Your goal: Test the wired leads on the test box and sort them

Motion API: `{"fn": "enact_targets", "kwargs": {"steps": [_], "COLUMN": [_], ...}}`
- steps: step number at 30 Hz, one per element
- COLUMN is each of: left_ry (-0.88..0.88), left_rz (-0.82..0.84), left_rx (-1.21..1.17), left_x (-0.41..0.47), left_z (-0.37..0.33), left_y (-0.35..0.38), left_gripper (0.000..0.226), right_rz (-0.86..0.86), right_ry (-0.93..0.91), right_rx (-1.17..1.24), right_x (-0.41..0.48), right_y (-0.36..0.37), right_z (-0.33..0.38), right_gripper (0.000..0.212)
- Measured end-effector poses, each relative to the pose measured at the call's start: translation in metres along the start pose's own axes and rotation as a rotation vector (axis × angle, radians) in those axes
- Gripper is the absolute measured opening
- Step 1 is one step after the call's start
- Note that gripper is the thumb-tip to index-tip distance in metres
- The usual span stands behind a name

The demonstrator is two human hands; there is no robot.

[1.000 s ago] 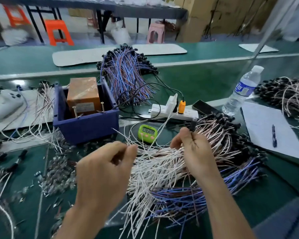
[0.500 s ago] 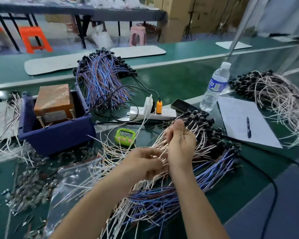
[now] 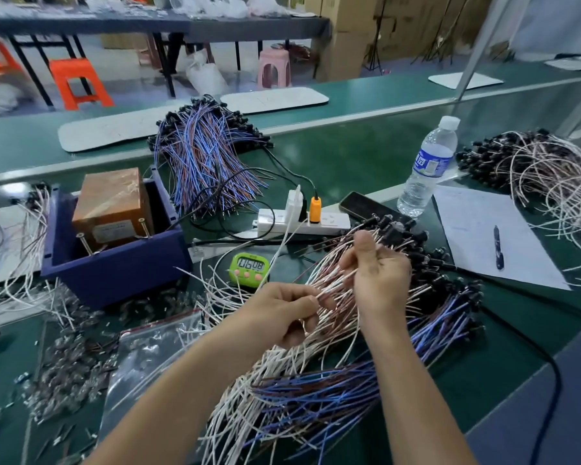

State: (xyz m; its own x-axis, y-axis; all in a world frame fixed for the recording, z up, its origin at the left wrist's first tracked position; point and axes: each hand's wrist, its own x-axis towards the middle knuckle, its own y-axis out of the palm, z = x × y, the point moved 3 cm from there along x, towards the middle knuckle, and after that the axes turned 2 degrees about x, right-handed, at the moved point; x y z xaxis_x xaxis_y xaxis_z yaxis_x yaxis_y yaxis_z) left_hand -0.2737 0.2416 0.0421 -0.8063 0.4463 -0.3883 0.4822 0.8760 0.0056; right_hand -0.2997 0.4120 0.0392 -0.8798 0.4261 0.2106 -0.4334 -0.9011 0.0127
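head view: left hand [image 3: 284,315] and right hand [image 3: 378,275] both pinch one white lead [image 3: 336,286] over the tangled pile [image 3: 282,380], so pulling may drag neighbouring wires along.

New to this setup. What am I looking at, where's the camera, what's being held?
No machine here: a person works with two bare hands, filmed by one camera worn on the head, looking forward and down. The left hand and right hand both pinch one thin white lead above a loose pile of white and blue wired leads. On the green workbench lie a dark blue plastic bin holding an orange-brown test box, a green digital timer, a white power strip, a clear water bottle and a white paper sheet with a pen.
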Motion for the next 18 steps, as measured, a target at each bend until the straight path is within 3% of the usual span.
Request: {"fn": "enact_targets", "kwargs": {"steps": [6,13,18], "left_ry": [0.035,0.009,0.038], "left_rz": [-0.167,-0.343,-0.504], "left_rx": [0.289,0.559,0.62], "left_x": [0.002,-0.004,-0.003], "left_z": [0.0,0.01,0.019], "left_y": [-0.036,-0.053,-0.051], "left_gripper": [0.024,0.02,0.026], "right_rz": [-0.12,-0.202,-0.227], "right_ry": [0.015,0.097,0.149], "right_rx": [-0.179,-0.882,-1.025], "right_x": [0.029,0.07,0.068], "right_y": [-0.033,-0.05,-0.043], "right_z": [-0.01,-0.014,-0.009], "right_gripper": [0.064,0.062,0.06]}}
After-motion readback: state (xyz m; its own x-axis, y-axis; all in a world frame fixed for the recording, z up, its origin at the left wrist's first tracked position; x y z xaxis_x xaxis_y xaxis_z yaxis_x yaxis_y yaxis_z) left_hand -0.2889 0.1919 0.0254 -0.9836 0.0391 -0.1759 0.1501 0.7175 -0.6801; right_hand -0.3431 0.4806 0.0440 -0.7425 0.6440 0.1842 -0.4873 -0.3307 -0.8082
